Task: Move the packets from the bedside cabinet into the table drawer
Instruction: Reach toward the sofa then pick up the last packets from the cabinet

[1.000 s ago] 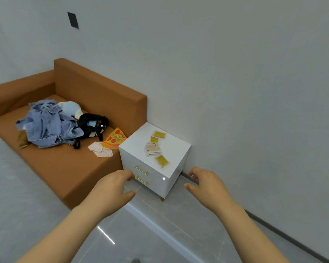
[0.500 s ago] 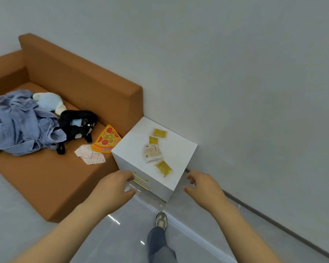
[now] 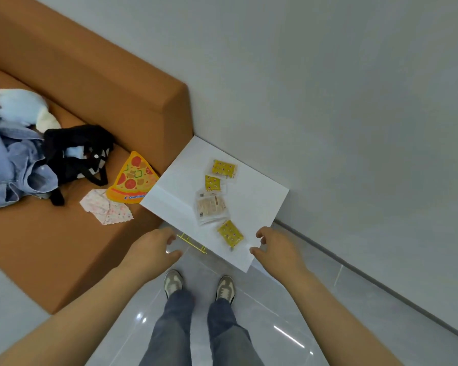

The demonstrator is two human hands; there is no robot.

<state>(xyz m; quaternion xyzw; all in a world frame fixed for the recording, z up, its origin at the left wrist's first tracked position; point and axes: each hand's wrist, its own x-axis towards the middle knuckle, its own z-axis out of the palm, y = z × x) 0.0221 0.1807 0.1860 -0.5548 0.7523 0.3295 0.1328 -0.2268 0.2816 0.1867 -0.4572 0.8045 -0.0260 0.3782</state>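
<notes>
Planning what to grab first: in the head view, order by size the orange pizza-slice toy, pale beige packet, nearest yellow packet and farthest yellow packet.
1. orange pizza-slice toy
2. pale beige packet
3. nearest yellow packet and farthest yellow packet look alike, so unranked.

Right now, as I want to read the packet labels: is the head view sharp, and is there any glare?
Head view: mild motion blur, so print on the packets is unreadable and the sofa edge smears at left; glare streaks on the glossy floor; light soft, shadows faint.
</notes>
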